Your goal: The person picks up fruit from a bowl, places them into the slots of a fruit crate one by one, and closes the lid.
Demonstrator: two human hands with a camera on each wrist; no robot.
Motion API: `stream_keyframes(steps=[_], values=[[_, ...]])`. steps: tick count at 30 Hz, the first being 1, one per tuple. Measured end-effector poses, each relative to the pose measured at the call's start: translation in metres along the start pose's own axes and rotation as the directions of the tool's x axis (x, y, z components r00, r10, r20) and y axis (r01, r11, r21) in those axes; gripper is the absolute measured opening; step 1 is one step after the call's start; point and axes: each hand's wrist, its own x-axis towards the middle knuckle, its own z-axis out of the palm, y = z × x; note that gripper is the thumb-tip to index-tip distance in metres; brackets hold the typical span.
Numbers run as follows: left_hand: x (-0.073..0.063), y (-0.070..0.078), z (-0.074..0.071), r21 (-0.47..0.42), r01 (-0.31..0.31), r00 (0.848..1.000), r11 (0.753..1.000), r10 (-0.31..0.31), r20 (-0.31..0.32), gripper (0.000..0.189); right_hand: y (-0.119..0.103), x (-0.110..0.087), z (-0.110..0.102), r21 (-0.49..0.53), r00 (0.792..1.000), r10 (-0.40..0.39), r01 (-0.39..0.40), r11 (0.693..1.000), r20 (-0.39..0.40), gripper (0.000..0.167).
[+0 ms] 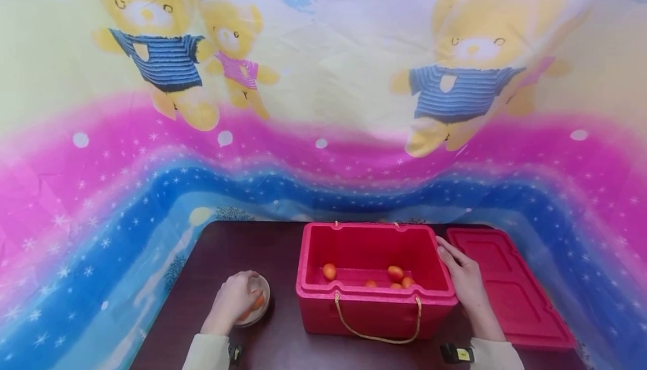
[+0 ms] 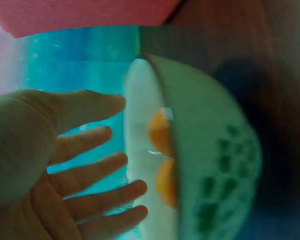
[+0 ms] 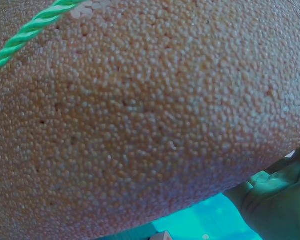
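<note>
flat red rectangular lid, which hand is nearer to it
Right. The right hand is just left of the flat red lid, against the red foam box; the left hand is farther, at the round pale bowl on the box's other side.

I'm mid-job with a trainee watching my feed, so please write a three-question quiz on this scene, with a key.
1. Multiple choice: Relative to the red foam box, where is the red lid?
a) Closed on top
b) Beside it, to the right
c) Inside it

2. True or false: The left grip is clenched tightly round a fruit.

3. Short answer: Which two containers hold small orange-red fruits?

Key:
1. b
2. False; the left wrist view shows its fingers extended, holding nothing.
3. The red foam box and the bowl.
</note>
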Motion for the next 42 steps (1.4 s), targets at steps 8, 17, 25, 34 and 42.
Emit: stream_keyframes(steps=[8, 17, 25, 34, 42], values=[[-0.011, -0.011, 0.015, 0.034, 0.045, 0.999, 0.998, -0.046, 0.021, 0.030, 0.000, 0.000, 0.000, 0.016, 1.000, 0.007, -0.007, 1.000, -0.002, 0.067], [-0.017, -0.013, 0.020, 0.015, 0.045, 0.999, 0.999, -0.045, 0.010, 0.023, 0.001, -0.001, 0.001, 0.010, 1.000, 0.001, -0.001, 1.000, 0.003, 0.068], [-0.014, -0.019, 0.026, 0.031, -0.040, 0.997, 0.999, 0.042, -0.057, 0.020, 0.001, 0.000, 0.000, 0.014, 1.000, 0.001, -0.001, 1.000, 0.000, 0.068], [-0.016, -0.023, 0.029, 0.025, -0.002, 0.995, 1.000, 0.004, -0.102, 0.020, 0.001, -0.001, 0.002, 0.020, 1.000, 0.016, -0.016, 1.000, -0.001, 0.067], [-0.014, -0.019, 0.024, 0.002, 0.059, 0.996, 0.998, -0.059, -0.072, 0.026, 0.001, 0.002, 0.000, 0.017, 0.999, 0.032, -0.032, 0.999, 0.006, 0.066]])
